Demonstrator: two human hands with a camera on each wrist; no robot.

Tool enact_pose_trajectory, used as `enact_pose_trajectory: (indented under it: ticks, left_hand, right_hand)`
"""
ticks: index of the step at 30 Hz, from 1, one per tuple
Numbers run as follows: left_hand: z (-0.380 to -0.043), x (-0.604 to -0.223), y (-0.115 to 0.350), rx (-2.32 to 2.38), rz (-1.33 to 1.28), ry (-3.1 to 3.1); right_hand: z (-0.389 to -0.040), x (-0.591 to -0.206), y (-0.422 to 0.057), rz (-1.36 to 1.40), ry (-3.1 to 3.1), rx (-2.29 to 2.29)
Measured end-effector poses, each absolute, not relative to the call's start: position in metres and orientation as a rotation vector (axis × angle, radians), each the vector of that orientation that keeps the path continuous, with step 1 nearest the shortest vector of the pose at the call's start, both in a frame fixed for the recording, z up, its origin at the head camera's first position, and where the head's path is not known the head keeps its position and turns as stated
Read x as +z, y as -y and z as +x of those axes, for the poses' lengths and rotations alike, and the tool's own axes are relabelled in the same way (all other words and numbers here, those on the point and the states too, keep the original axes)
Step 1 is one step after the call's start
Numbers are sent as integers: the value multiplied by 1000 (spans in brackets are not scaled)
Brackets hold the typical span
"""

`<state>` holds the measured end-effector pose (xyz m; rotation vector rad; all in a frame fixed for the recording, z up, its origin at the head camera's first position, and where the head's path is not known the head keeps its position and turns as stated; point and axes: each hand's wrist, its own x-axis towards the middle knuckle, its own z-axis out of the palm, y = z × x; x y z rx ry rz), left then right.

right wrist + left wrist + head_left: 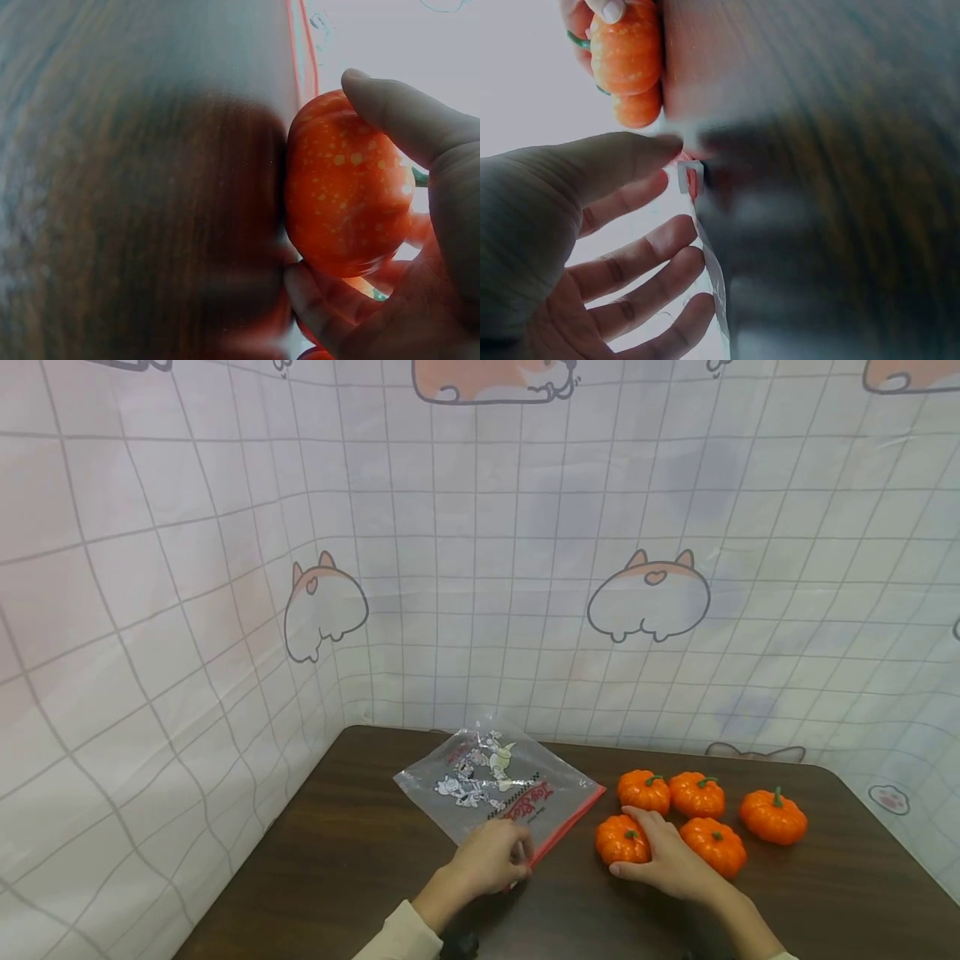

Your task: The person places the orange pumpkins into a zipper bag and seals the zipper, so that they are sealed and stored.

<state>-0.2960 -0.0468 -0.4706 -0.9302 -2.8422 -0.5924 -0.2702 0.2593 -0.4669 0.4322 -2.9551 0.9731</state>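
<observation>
A clear plastic zipper bag [480,785] with cartoon print and a red zip edge lies flat on the table. My left hand [491,857] is at its near corner, fingers loosely bent. In the left wrist view, the thumb and forefinger tips of the left hand [622,240] are close beside the white zip slider [691,178]; whether they touch it I cannot tell. My right hand [667,860] grips a small orange pumpkin [621,840], thumb on one side and fingers on the other. That pumpkin [349,187] rests against the tabletop in the right wrist view.
More orange pumpkins with green stems stand around the right hand: one behind [643,793], another beside it [697,795], one right of the hand [716,846] and one farther right [774,818]. A patterned cloth [480,610] hangs behind the dark wooden table [322,843].
</observation>
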Motion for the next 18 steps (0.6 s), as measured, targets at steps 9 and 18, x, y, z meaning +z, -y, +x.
enact_pose_trajectory:
  ticks: [9, 18]
  left_hand:
    - [-297, -471, 47, -535, -935, 2810]
    - [-299, -472, 48, -650, -881, 2781]
  right_hand:
    - [-272, -467, -261, 481, 2887, 1006]
    - [-273, -463, -260, 438, 2829, 1048]
